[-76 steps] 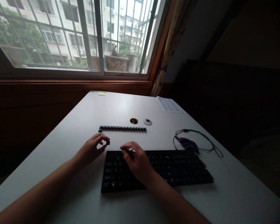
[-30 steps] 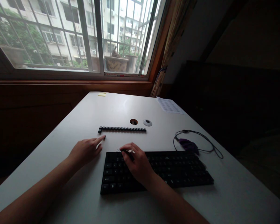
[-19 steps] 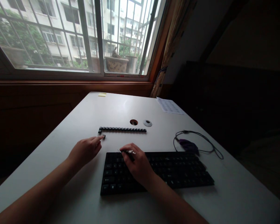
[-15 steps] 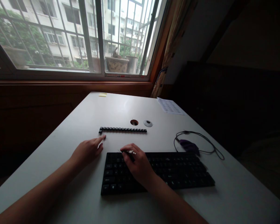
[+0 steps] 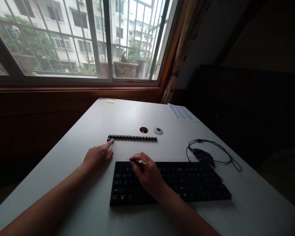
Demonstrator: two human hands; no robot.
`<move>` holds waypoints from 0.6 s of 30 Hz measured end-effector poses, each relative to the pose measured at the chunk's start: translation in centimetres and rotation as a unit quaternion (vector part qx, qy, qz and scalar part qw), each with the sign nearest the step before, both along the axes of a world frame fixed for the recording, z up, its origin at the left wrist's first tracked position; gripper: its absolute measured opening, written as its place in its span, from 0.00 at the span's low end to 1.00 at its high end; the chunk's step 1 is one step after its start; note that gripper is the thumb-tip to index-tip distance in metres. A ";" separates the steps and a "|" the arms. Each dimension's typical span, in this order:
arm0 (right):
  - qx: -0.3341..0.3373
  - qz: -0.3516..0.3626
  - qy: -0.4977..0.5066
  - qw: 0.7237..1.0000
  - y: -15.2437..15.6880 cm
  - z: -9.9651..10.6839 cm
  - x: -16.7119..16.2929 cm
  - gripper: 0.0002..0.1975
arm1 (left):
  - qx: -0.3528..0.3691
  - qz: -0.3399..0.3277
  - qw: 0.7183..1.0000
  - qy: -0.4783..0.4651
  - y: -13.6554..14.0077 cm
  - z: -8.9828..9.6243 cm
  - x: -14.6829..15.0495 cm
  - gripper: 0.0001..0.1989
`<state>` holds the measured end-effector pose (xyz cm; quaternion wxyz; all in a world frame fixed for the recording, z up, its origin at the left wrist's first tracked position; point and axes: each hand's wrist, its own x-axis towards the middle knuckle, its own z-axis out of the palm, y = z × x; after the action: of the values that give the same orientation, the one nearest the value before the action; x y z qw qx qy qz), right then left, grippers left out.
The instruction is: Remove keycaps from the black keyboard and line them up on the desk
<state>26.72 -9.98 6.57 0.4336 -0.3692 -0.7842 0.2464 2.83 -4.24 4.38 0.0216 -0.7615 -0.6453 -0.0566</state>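
Note:
My left hand [image 5: 97, 158] has its index finger stretched out, the tip resting at the left end of a row of black keycaps [image 5: 134, 137]. A keycap beneath that fingertip is mostly hidden. Nothing is gripped in this hand. Over the left half of a black keyboard [image 5: 191, 180], my right hand [image 5: 147, 172] is closed around a keycap puller [image 5: 138, 161], a small dark tool with thin wire and metal ends pointing left. Its lower part is hidden by my fingers, and my wrist covers some of the keys.
A coiled cable [image 5: 227, 154] and a dark purple cloth-like item [image 5: 203, 156] lie behind the keyboard at right. Farther back are a round desk hole [image 5: 144, 130], its grey cover [image 5: 158, 131], printed paper [image 5: 182, 112] and a yellow sticky note [image 5: 110, 101].
My left fingertip has slid a loose keycap up and away from me to the row's left end. My right hand keeps the puller in about the same place. The view has shifted slightly.

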 end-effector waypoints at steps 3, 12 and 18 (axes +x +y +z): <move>-0.003 0.000 0.000 1.000 0.0 0.0 0.0 0.09 | -0.006 0.015 1.000 0.009 0.1 0.1 0.2 0.28; -0.005 0.002 0.005 1.000 0.0 0.2 0.0 0.10 | -0.001 0.009 1.000 0.001 -0.1 -0.1 -0.1 0.29; -0.004 0.001 0.001 1.000 -0.1 0.1 0.0 0.09 | -0.010 0.017 1.000 0.005 0.0 -0.1 0.1 0.28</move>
<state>26.70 -10.04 6.69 0.4326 -0.3701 -0.7830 0.2505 2.88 -4.20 4.30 0.0183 -0.7509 -0.6586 -0.0461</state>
